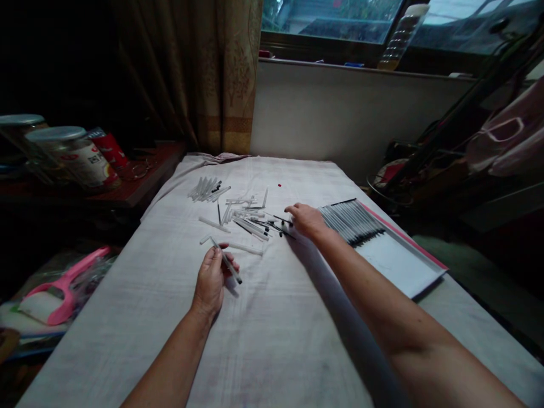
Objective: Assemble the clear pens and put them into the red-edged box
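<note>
My left hand (215, 275) is closed around a pen (229, 266) with a clear barrel and a dark end, held tilted above the cloth. My right hand (306, 220) reaches over the right edge of a loose pile of pen parts (250, 224), its index finger stretched out and the other fingers partly hidden. Small black pen caps (281, 233) and thin dark refills lie just below and left of it. A separate bunch of clear pen barrels (206, 190) rests farther back on the left. Under the right forearm's far side, a row of pens (352, 221) lies side by side in a shallow tray (408, 269).
A pale checked cloth (272, 340) covers the table. One tiny red piece (279, 185) lies toward the back. At left, jars (80, 158) stand on a brown side table (140, 187), with a pink-handled object (63, 289) below. A curtain (221, 73) and windowsill are behind.
</note>
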Tool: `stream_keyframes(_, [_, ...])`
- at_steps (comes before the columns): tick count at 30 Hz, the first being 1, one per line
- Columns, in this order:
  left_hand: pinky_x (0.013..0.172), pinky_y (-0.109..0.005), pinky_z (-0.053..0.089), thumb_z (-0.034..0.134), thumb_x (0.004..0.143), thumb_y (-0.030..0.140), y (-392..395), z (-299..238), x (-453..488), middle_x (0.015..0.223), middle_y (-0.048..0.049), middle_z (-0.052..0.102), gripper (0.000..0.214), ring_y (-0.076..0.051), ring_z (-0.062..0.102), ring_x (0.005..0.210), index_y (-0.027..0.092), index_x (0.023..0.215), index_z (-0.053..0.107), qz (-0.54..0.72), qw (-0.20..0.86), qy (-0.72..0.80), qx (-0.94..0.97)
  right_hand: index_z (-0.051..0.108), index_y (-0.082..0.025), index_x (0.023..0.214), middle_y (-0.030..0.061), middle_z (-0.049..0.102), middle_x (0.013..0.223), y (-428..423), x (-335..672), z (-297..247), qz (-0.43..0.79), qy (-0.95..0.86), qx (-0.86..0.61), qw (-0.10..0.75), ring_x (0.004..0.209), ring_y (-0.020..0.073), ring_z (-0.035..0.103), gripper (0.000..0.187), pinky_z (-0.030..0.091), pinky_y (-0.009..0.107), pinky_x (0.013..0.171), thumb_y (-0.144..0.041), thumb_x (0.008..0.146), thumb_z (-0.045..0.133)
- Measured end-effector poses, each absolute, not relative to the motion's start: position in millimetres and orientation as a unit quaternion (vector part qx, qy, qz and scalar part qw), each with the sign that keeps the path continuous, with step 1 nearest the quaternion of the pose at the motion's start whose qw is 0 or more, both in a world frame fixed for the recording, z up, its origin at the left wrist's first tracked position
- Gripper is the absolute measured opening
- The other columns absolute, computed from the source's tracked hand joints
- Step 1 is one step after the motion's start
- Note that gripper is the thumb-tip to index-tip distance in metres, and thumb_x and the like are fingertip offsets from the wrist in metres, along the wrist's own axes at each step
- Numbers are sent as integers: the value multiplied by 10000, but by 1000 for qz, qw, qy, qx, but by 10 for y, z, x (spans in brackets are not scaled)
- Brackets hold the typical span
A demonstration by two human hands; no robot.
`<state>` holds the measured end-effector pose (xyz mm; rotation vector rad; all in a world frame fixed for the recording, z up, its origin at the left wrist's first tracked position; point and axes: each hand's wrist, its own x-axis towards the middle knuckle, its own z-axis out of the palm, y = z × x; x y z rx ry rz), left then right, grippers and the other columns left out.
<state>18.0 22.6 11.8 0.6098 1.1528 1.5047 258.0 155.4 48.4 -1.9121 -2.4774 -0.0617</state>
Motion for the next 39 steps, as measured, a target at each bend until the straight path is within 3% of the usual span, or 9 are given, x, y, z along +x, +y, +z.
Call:
stream_keyframes(3, [363, -134, 330, 669, 734, 543, 210, 123, 187, 607, 97, 497, 448, -44, 450, 406, 204, 1015, 582, 613, 539, 493, 299, 696, -229, 1126, 130, 660, 1185, 1801, 2689, 462, -34, -827, -555, -77, 1097, 260, 600, 340, 474, 301, 820, -111, 865, 512])
stream_keyframes(6, [322, -124, 213, 642, 755, 564, 198, 117, 187, 611, 102, 450, 476, -22, 353, 361, 206, 1066, 596, 584, 539, 511, 328, 732, -188, 966, 139, 692, 1095, 1921, 2724, 433, -18, -833, -548, -76, 1060, 254, 622, 236, 467, 291, 815, -121, 859, 533])
stream_keyframes(11, [348, -137, 238, 638, 761, 544, 184, 85, 182, 648, 77, 468, 514, -24, 382, 406, 180, 1124, 639, 537, 539, 523, 384, 657, -120, 1120, 172, 691, 1095, 1917, 2737, 498, -13, -804, -595, -18, 993, 250, 648, 287, 469, 313, 800, -175, 893, 492])
stream_keyframes(13, [372, -146, 288, 637, 764, 509, 175, 57, 191, 671, 62, 491, 500, -34, 421, 440, 172, 1132, 654, 518, 533, 526, 412, 569, -120, 1257, 133, 710, 1025, 1789, 2696, 500, 49, -781, -618, 71, 906, 212, 659, 380, 473, 296, 753, -185, 898, 463])
stream_keyframes(15, [419, -162, 362, 632, 769, 473, 160, 20, 207, 684, 46, 531, 491, -49, 462, 472, 160, 1146, 662, 504, 512, 533, 447, 533, -150, 1293, 66, 716, 899, 1566, 2612, 458, 210, -732, -609, 221, 764, 165, 647, 432, 467, 263, 662, -198, 866, 486])
stream_keyframes(18, [502, -203, 458, 609, 797, 432, 128, -30, 232, 698, 12, 628, 460, -89, 542, 523, 160, 1164, 671, 466, 458, 548, 523, 640, -175, 1020, 39, 689, 820, 1134, 2439, 336, 467, -609, -520, 375, 651, 140, 604, 297, 410, 230, 516, -350, 782, 608])
stream_keyframes(21, [671, -267, 543, 574, 840, 396, 96, -51, 246, 841, -32, 737, 378, -150, 663, 687, 198, 1133, 704, 421, 390, 535, 620, 634, -179, 792, 27, 664, 744, 771, 2300, 230, 562, -504, -487, 440, 603, 120, 561, 315, 358, 211, 471, -468, 681, 694])
stream_keyframes(26, [913, -334, 532, 547, 869, 365, 79, -51, 250, 1104, -51, 742, 329, -206, 695, 999, 231, 1115, 721, 397, 308, 514, 695, 658, -175, 730, -11, 614, 642, 555, 2277, 198, 572, -473, -490, 456, 571, 97, 514, 314, 340, 207, 484, -459, 629, 745])
stream_keyframes(39, [861, -334, 538, 565, 845, 360, 53, 29, 278, 1043, -40, 759, 303, -225, 705, 958, 277, 1080, 738, 371, 307, 530, 698, 678, -185, 735, -24, 621, 635, 495, 2248, 157, 574, -521, -464, 429, 555, 102, 511, 264, 423, 243, 545, -404, 619, 768])
